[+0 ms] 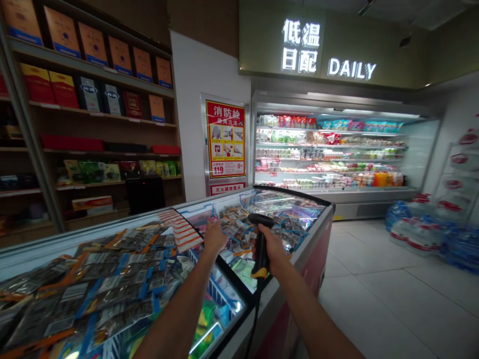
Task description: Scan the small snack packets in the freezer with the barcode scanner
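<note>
My right hand is wrapped around the handle of a black barcode scanner with a yellow base, its cable hanging down. The scanner is held upright above the right part of a chest freezer. My left hand reaches over the freezer's middle, fingers curled; a bit of pink shows at the fingertips, too small to name. Just left of that hand lies an orange-and-white striped sheet. Flat dark packets with blue and orange edges are spread across the left side of the freezer.
Shelves of boxes stand at the left. A lit refrigerated display lines the back, beside a red fire-hydrant poster. Bottled water packs sit on the tiled floor at the right.
</note>
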### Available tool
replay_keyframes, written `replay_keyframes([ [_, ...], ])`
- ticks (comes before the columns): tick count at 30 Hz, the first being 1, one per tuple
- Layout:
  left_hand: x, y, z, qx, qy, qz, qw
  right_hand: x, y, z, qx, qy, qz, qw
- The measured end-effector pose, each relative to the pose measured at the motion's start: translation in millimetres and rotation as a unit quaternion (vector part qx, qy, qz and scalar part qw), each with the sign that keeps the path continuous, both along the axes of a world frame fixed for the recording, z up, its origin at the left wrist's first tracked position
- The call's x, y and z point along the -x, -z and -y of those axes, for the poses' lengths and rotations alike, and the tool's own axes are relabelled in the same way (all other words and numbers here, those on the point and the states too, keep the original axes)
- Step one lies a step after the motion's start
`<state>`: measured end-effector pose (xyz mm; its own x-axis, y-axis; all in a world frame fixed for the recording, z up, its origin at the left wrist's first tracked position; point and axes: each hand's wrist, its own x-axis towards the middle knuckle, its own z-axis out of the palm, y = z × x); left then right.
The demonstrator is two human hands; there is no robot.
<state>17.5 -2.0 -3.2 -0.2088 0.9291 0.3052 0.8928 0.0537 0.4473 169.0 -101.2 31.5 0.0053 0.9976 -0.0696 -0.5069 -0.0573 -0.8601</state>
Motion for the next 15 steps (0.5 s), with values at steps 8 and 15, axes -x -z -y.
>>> replay_keyframes([
  [8, 101, -2.4, 40, 0.016, -0.121, -0.127, 0.984, 51, 12, -5, 0.018, -0.032, 0.006, 0.999],
  [15, 114, 10.9, 45, 0.064, -0.068, -0.177, 0.980, 64, 19, -9, 0.022, -0.043, 0.010, 0.999],
])
